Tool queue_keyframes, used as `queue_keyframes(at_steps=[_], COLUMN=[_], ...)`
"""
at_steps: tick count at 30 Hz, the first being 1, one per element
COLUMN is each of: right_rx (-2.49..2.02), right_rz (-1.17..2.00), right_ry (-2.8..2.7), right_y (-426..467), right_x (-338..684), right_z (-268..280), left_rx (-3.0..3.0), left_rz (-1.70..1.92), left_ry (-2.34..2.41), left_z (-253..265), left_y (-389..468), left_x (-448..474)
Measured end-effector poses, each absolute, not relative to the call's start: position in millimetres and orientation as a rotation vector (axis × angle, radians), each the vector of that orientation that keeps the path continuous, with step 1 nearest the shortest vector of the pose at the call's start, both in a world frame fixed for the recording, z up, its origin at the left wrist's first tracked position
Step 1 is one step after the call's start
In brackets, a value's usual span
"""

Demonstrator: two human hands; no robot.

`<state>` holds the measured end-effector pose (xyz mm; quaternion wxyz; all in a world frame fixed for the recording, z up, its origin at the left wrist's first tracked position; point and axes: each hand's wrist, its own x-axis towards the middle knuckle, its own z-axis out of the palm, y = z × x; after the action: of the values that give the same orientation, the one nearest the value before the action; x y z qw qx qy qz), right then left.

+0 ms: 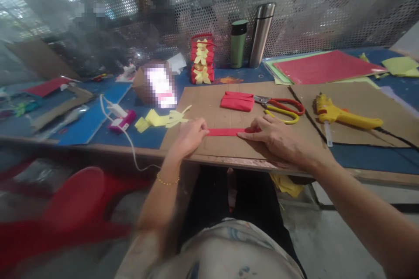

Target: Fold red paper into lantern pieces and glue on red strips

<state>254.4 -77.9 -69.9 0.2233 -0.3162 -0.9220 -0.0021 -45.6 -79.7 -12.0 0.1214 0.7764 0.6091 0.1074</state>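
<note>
A narrow red paper strip [223,132] lies flat across the cardboard sheet [199,100]. My left hand [193,134] is closed in a pinch at the strip's left end. At the other end, my right hand [270,133] grips the strip between thumb and bent fingers, with its right tip hidden under them. Just beyond the strip sits a folded red paper piece [237,101]. Scissors [283,107] with red and yellow handles lie beside it, close to my right hand. Cut yellow paper pieces [157,120] lie left of my left hand.
A yellow glue gun [347,115] rests on the right. Behind stand a green tumbler [238,43], a steel flask [262,35] and red paper crafts with yellow bows [202,59]. A lit phone [161,85], a purple power adapter [121,122] and its white cable are at left.
</note>
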Motion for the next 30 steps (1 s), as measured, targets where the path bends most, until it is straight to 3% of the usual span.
queue_keyframes(at_steps=[18, 24, 30], right_rx=[-0.867, -0.880, -0.911], right_rz=[-0.029, -0.070, -0.038], right_ry=[-2.581, -2.573, -2.611], right_y=[-80, -79, -81], right_x=[255, 253, 253], right_z=[-64, -65, -61], left_rx=[2.435, 2.800, 3.231], left_rz=[0.318, 0.433, 0.324], left_ry=[1.819, 1.863, 1.484], left_z=[-23, -34, -36], left_y=[-86, -100, -115], left_x=[-68, -68, -39])
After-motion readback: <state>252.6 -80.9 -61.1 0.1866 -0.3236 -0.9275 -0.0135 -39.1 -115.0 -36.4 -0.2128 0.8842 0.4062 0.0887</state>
